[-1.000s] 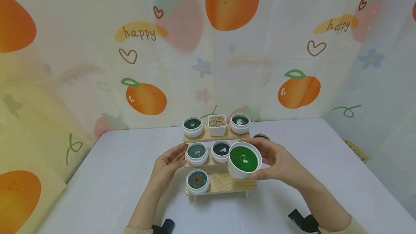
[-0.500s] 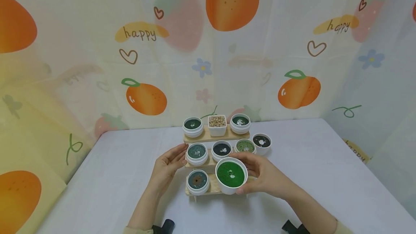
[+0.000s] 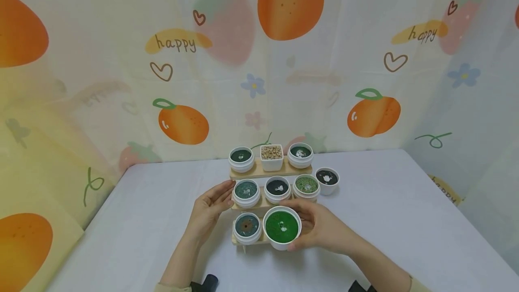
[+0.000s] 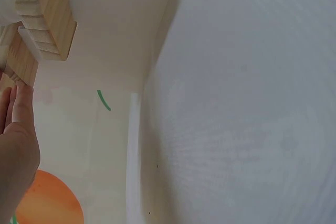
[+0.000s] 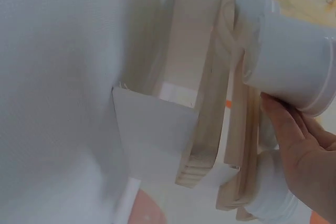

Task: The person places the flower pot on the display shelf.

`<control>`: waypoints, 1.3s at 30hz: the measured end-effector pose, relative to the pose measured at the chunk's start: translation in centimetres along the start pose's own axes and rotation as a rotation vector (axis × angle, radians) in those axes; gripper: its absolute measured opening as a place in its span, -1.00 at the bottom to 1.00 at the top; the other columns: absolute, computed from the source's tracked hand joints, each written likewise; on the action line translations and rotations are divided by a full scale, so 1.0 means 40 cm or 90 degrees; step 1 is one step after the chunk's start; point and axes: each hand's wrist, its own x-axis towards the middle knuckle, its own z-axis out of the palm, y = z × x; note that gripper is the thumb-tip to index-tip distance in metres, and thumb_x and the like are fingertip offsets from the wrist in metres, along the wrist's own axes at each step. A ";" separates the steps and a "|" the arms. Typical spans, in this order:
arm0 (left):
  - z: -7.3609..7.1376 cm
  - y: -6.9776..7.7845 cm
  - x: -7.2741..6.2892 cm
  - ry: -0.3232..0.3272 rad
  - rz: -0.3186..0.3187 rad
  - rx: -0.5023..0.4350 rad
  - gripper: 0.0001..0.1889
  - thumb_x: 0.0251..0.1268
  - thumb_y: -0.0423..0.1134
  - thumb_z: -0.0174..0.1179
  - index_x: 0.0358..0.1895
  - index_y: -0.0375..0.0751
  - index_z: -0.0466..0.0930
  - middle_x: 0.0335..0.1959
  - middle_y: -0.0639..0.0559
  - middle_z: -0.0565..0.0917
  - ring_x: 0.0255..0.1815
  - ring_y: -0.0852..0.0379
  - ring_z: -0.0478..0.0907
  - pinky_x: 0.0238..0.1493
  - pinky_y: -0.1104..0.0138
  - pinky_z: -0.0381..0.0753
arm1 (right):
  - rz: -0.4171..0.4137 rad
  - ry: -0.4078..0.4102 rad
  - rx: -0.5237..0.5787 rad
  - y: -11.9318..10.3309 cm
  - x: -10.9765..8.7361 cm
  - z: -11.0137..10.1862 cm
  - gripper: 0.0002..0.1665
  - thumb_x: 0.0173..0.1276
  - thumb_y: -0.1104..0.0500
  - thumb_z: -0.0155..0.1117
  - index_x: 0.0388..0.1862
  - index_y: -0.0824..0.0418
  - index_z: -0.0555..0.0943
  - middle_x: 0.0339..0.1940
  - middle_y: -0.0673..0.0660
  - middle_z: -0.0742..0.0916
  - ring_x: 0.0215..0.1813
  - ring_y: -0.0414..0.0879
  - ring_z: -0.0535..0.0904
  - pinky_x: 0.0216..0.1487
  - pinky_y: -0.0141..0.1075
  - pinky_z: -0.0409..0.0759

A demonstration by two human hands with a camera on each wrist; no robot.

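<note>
A three-step wooden display stand holds white round pots with dark or green surfaces. My left hand grips the left end of its middle step, fingertips and thumb beside a teal-topped pot. In the left wrist view my fingertips meet the wood. My right hand holds a larger white cup with a bright green surface by its right side, thumb in front and fingers behind. That cup is over the lowest step, right of a pot with a brown spot; its base is close to the wood.
On the top step, a square white pot of pale pebbles sits between two round pots. A dark-topped pot stands on the white tablecloth, right of the stand. Fruit-printed cloth hangs behind the table.
My right hand has carried the green cup left and toward me, down over the lowest step, uncovering a mossy-topped pot and the pot beside the stand. My left hand has stayed in place.
</note>
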 end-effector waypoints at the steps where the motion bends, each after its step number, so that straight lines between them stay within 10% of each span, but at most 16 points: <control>1: 0.000 0.000 0.000 0.000 0.000 0.000 -0.37 0.20 -0.59 0.17 0.39 -0.45 0.29 0.39 -0.23 0.47 0.15 0.37 0.62 0.26 0.50 0.61 | 0.003 0.002 -0.005 0.001 0.000 0.001 -0.04 -0.04 0.21 0.62 0.38 0.17 0.41 0.26 0.23 0.63 0.18 -0.29 0.61 0.22 -0.59 0.57; 39: 0.001 0.000 0.000 0.005 0.005 -0.006 -0.37 0.19 -0.60 0.17 0.39 -0.47 0.29 0.25 0.00 0.61 0.14 0.37 0.63 0.25 0.50 0.62 | 0.039 0.087 -0.012 0.017 -0.002 0.032 -0.01 -0.04 0.19 0.63 0.34 0.38 0.34 0.26 0.32 0.60 0.36 0.20 0.52 0.32 -0.35 0.62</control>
